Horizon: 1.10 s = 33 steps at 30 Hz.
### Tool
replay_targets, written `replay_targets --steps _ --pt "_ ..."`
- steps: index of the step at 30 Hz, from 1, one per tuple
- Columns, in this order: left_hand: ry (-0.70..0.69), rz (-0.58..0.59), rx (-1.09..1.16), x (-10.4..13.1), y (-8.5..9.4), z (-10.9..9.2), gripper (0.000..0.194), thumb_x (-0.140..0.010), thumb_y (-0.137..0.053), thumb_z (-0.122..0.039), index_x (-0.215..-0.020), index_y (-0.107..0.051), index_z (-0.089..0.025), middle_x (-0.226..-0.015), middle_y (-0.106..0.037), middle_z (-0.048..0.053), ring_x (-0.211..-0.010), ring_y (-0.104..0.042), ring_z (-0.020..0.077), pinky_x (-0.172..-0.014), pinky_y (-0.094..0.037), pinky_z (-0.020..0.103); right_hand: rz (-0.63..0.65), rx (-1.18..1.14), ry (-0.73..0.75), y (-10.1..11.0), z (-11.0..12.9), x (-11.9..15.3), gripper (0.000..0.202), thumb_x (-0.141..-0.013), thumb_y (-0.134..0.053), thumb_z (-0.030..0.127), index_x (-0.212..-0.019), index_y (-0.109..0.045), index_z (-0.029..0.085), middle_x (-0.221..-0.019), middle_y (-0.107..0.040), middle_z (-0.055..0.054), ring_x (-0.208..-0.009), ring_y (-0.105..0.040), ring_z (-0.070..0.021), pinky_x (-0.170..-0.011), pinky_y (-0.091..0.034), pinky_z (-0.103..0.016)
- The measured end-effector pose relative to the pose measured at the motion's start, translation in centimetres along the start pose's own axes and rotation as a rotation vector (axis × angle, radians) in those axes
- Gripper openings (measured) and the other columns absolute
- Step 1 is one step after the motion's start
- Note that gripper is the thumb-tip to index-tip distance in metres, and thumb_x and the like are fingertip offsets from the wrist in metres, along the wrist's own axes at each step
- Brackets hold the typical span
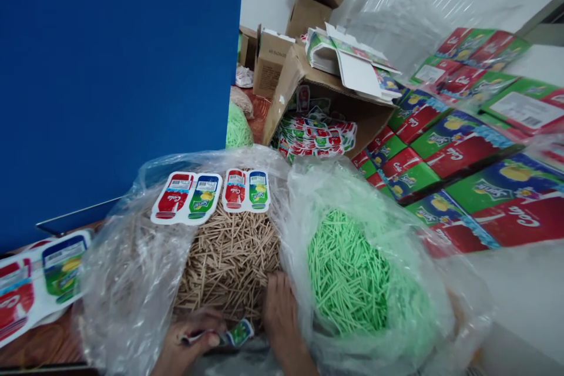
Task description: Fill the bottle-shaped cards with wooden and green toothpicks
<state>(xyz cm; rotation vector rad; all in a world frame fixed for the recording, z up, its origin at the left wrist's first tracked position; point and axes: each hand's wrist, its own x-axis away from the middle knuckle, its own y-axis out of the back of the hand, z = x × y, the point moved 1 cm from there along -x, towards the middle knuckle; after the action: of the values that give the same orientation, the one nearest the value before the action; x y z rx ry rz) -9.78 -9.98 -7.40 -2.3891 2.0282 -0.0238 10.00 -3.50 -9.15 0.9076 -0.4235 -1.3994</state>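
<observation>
Near the bottom edge, my left hand (194, 332) is closed around a small printed packet (240, 333). A green and blue end of the packet sticks out past my thumb. My right hand (281, 311) rests at the lower right of a heap of thin brown paper sticks (233, 252), fingers bent and together against the sticks. Its fingertips are hidden. A clear plastic bag (127, 282) surrounds the heap. On top of the heap lie a larger double Cola and Sprite packet (187, 198) and a smaller one (245, 190).
A clear bag of green sticks (348, 273) stands on the right. Larger printed packets (39, 282) lie at far left beside a blue panel (110, 82). Behind, a tipped carton (374, 120) holds many packets. Shrink-wrapped Cola and Sprite boxes (467, 147) are stacked at right.
</observation>
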Motion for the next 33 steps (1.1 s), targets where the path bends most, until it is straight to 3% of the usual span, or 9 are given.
replay_targets --steps 3,6,10,14,20,23,26,28,33 --pt "-0.006 0.015 0.029 -0.2 0.1 -0.9 0.027 -0.068 -0.07 -0.054 -0.064 -0.077 -0.028 -0.065 -0.073 0.001 -0.063 -0.066 0.0185 -0.06 -0.051 0.023 0.003 -0.118 -0.049 0.2 0.3 -1.5 0.025 -0.093 -0.031 0.027 -0.091 -0.055 0.019 -0.082 -0.063 -0.011 -0.08 -0.061 -0.0252 -0.071 -0.05 -0.04" --pt "0.023 0.16 0.026 -0.8 -0.2 -2.1 0.034 -0.068 -0.067 -0.059 -0.064 -0.077 -0.026 -0.066 -0.072 0.003 -0.061 -0.065 0.0181 -0.058 -0.049 0.024 0.05 -0.266 -0.103 1.3 1.2 -3.3 0.029 -0.096 -0.025 0.036 -0.083 -0.048 0.022 -0.073 -0.057 -0.004 -0.07 -0.058 -0.0193 -0.067 -0.051 -0.033" --pt "0.014 0.37 -0.079 -2.2 -1.3 -3.8 0.036 -0.069 -0.066 -0.06 -0.065 -0.078 -0.026 -0.079 -0.074 0.007 -0.067 -0.065 0.0192 -0.06 -0.05 0.025 0.271 -0.66 -0.262 3.3 2.9 -5.0 0.034 -0.096 -0.027 0.047 -0.077 -0.043 0.023 -0.064 -0.05 0.002 -0.059 -0.054 -0.0144 -0.061 -0.049 -0.027" --pt "-0.06 0.458 -0.27 -4.0 -2.4 -5.6 0.02 -0.073 -0.069 -0.044 -0.066 -0.078 -0.028 -0.11 -0.071 0.01 -0.104 -0.062 0.0271 -0.087 -0.049 0.037 0.524 -0.907 -0.33 4.7 3.9 -5.2 0.038 -0.09 -0.039 0.057 -0.078 -0.047 0.021 -0.061 -0.046 0.005 -0.052 -0.048 -0.0106 -0.051 -0.044 -0.021" --pt "-0.167 0.608 -0.468 -6.3 -3.7 -7.9 0.008 -0.072 -0.071 -0.024 -0.071 -0.079 -0.026 -0.143 -0.044 0.011 -0.128 -0.044 0.0287 -0.1 -0.04 0.041 0.695 -0.722 -0.073 5.9 4.0 -4.7 0.025 -0.094 -0.041 0.039 -0.104 -0.058 0.023 -0.087 -0.064 -0.002 -0.083 -0.062 -0.0169 -0.08 -0.05 -0.03" --pt "-0.212 0.661 -0.525 -6.6 -4.1 -7.8 0.013 -0.071 -0.069 -0.019 -0.075 -0.078 -0.026 -0.141 -0.047 0.01 -0.128 -0.044 0.0277 -0.104 -0.035 0.043 0.732 -0.664 -0.009 6.0 4.4 -4.8 0.025 -0.093 -0.038 0.026 -0.11 -0.056 0.023 -0.099 -0.065 -0.004 -0.103 -0.06 -0.0194 -0.092 -0.045 -0.035" --pt "-0.209 0.641 -0.537 -6.6 -3.7 -7.3 0.01 -0.071 -0.07 -0.02 -0.073 -0.078 -0.026 -0.139 -0.05 0.01 -0.13 -0.041 0.0294 -0.107 -0.03 0.046 0.68 -0.619 0.015 6.0 4.6 -5.1 0.023 -0.094 -0.035 0.024 -0.108 -0.054 0.022 -0.097 -0.065 -0.005 -0.101 -0.061 -0.0189 -0.088 -0.047 -0.033" --pt "-0.165 0.562 -0.479 -6.4 -2.9 -6.8 0.009 -0.074 -0.07 -0.024 -0.071 -0.078 -0.026 -0.135 -0.055 0.01 -0.125 -0.048 0.0288 -0.102 -0.038 0.042 0.611 -0.564 0.02 6.0 4.6 -5.3 0.022 -0.095 -0.032 0.026 -0.103 -0.051 0.021 -0.091 -0.064 -0.005 -0.089 -0.063 -0.0178 -0.08 -0.049 -0.029" --pt "-0.118 0.356 -0.318 -5.3 -1.0 -4.9 0.022 -0.076 -0.068 -0.043 -0.066 -0.076 -0.024 -0.094 -0.07 0.007 -0.08 -0.065 0.0199 -0.067 -0.05 0.024 0.495 -0.487 0.134 5.8 3.9 -5.1 0.029 -0.099 -0.024 0.037 -0.1 -0.048 0.02 -0.086 -0.06 -0.004 -0.08 -0.059 -0.016 -0.074 -0.048 -0.027"
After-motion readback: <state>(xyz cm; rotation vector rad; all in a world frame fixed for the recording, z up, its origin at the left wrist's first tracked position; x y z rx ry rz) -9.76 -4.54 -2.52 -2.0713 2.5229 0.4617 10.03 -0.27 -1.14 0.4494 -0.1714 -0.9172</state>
